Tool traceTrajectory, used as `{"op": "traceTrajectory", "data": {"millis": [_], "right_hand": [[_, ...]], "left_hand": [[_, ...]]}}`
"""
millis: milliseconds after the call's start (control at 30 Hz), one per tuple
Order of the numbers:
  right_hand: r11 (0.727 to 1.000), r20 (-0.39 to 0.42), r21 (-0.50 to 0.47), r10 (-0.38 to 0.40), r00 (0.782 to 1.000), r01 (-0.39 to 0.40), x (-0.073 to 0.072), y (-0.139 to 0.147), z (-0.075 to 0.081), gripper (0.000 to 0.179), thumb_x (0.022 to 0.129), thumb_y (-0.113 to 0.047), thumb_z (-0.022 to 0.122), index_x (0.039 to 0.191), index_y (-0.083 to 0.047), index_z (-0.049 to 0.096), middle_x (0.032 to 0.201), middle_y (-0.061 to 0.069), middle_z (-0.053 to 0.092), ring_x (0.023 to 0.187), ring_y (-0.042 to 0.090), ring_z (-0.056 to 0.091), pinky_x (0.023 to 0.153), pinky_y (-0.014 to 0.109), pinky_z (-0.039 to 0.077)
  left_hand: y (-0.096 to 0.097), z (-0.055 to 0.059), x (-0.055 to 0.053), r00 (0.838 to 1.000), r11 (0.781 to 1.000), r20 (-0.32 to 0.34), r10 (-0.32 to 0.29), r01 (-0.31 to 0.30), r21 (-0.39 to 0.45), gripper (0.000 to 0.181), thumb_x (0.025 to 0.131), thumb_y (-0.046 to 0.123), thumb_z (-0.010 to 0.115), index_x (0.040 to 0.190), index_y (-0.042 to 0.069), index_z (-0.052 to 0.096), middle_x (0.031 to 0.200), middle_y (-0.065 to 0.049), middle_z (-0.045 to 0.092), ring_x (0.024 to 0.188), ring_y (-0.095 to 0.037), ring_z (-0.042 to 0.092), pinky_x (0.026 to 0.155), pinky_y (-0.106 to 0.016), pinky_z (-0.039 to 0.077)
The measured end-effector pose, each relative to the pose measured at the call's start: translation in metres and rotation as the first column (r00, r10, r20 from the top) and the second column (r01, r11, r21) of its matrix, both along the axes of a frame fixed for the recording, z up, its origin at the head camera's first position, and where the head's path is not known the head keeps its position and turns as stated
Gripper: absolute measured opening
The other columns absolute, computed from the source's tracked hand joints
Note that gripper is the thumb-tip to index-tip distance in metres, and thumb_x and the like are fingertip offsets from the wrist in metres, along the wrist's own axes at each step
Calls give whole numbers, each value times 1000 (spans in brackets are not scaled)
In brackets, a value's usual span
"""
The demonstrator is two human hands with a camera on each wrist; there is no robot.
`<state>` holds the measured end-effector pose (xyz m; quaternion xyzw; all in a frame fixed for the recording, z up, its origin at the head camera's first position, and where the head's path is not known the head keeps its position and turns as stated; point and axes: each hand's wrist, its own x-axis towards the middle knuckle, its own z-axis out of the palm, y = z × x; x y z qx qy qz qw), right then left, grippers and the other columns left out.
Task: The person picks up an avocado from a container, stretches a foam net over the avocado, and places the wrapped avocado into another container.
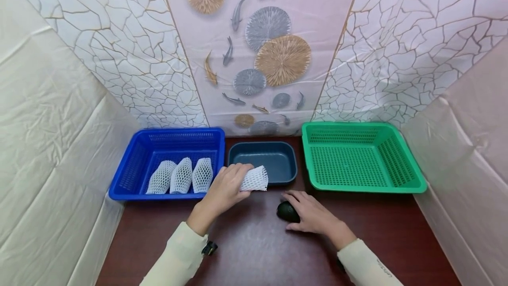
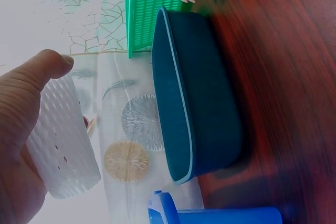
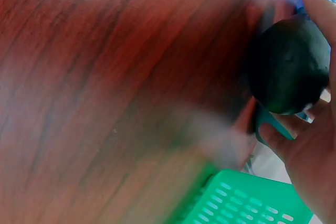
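My left hand [image 1: 228, 185] holds a white foam net sleeve [image 1: 255, 178] in front of the dark blue-grey bin. In the left wrist view the sleeve [image 2: 64, 137] hangs below the thumb, its scalloped end free. On the table to the right, my right hand [image 1: 311, 213] grips a dark green avocado [image 1: 288, 212] between thumb and fingers. The right wrist view shows the avocado [image 3: 289, 64] up close, dark and glossy, with the thumb on one side and fingertips on the other.
At the left stands a blue basket [image 1: 166, 196] with several white foam net sleeves [image 1: 181, 175] leaning inside. The blue-grey bin [image 1: 279, 162] is in the middle, and a green basket [image 1: 365, 189] stands to the right. Fabric-covered walls [image 1: 51, 144] enclose the wooden table [image 1: 254, 250].
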<state>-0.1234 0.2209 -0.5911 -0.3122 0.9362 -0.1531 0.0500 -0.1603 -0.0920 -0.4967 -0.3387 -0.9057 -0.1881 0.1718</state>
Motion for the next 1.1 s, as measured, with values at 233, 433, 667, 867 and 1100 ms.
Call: {"op": "traceTrajectory", "data": {"millis": [233, 433, 667, 867, 1100], "right_hand": [[999, 79, -3, -54, 995, 54, -2, -2, -7, 92, 80, -53, 85, 153, -14, 45, 149, 9, 50, 131, 28, 51, 107, 54, 46], [998, 102, -28, -58, 993, 61, -4, -4, -11, 85, 83, -42, 86, 152, -13, 46, 146, 8, 53, 130, 27, 52, 107, 52, 47], [996, 55, -73, -51, 997, 55, -3, -4, -17, 70, 84, -35, 87, 140, -9, 55, 130, 6, 57, 121, 26, 56, 98, 47, 52], [988, 3, -136, -79, 997, 79, -1, -2, -18, 68, 81, -32, 89, 136, -8, 57, 123, 4, 58, 112, 22, 60, 92, 44, 54], [970, 33, -190, -147, 989, 151, 1, -1, -8, 68, 82, -30, 89, 138, -7, 57, 125, 4, 58, 110, 19, 60, 90, 43, 55]], "left_hand": [[-2, -2, -1, 1000, 1000, -31, -1, 1, 11, 65, 76, 25, 88, 132, 10, 59, 117, -5, 69, 103, -23, 65, 75, -39, 50], [-3, -2, -2, 1000, 1000, -15, 14, -14, 4, 65, 77, 24, 88, 133, 11, 58, 118, -6, 69, 103, -23, 66, 76, -39, 50], [-3, -2, -2, 1000, 1000, 9, 16, -16, 16, 64, 78, 24, 88, 133, 11, 58, 118, -6, 69, 103, -23, 66, 76, -40, 51], [-3, -2, -2, 1000, 1000, 19, 24, -24, 11, 64, 78, 25, 88, 133, 11, 57, 118, -6, 69, 103, -23, 66, 76, -39, 50], [-2, -2, -2, 999, 999, 5, 35, -35, 9, 64, 78, 27, 89, 132, 11, 58, 118, -5, 70, 103, -23, 66, 76, -39, 51]]}}
